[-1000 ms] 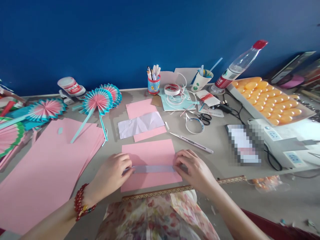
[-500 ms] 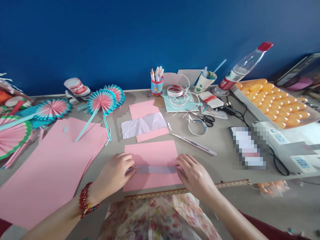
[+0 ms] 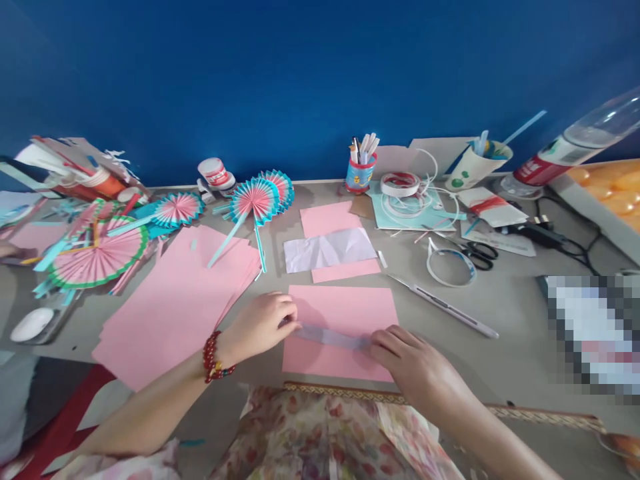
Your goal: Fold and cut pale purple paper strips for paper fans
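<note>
A narrow pale purple paper strip (image 3: 333, 337) stretches between my two hands above a pink sheet (image 3: 345, 303). My left hand (image 3: 265, 323) pinches the strip's left end at the sheet's left edge, thumb and fingers together. At the other end, my right hand (image 3: 407, 353) has its fingers closed on the strip, near the sheet's lower right; its thumb is mostly hidden. Behind the sheet, a creased pale purple paper (image 3: 330, 249) lies across another pink piece (image 3: 327, 217). A white cutter (image 3: 450, 309) rests to the right.
Pink sheets (image 3: 165, 307) and folded paper fans (image 3: 255, 200) lie at left. Farther back stand a pen holder (image 3: 359, 173), a paper cup (image 3: 477, 163) and a tilted bottle (image 3: 560, 157). Scissors (image 3: 480, 253) and a tape roll (image 3: 451, 267) are at right. Another person's hand (image 3: 7, 249) shows at far left.
The view has swung left, so things appear farther right. The strip now slants down to the right, with my right hand lower than my left. Both hands still hold it.
</note>
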